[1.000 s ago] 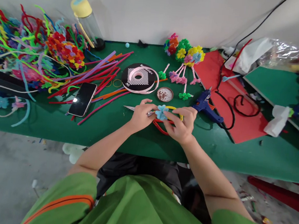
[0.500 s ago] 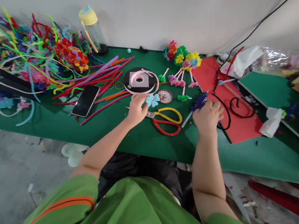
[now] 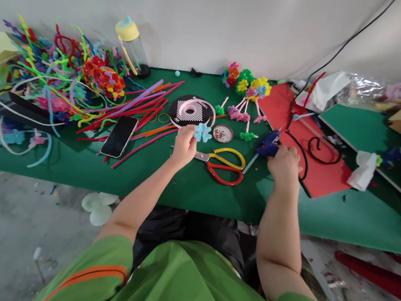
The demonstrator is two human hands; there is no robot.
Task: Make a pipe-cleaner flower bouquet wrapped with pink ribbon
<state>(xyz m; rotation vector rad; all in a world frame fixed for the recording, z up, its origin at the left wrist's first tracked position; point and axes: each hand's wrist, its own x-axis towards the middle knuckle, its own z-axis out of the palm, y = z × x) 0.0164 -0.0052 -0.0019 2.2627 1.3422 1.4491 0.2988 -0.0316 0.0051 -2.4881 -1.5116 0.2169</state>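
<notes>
My left hand holds up a small light-blue pipe-cleaner flower above the green table. My right hand is wrapped around the handle of a blue glue gun, whose nozzle points left and down. Scissors with yellow and red handles lie flat between my two hands. Just behind the flower sit a black spool of pink ribbon and a small round dish.
A phone lies left of my left hand beside long loose pipe cleaners. A big tangle of coloured pipe cleaners fills the left. Finished flowers stand at the back. A red mat with a black cord lies right.
My hands separated: the left carried the blue flower up and left, while the right left the flower, reached right and closed around the glue gun.
</notes>
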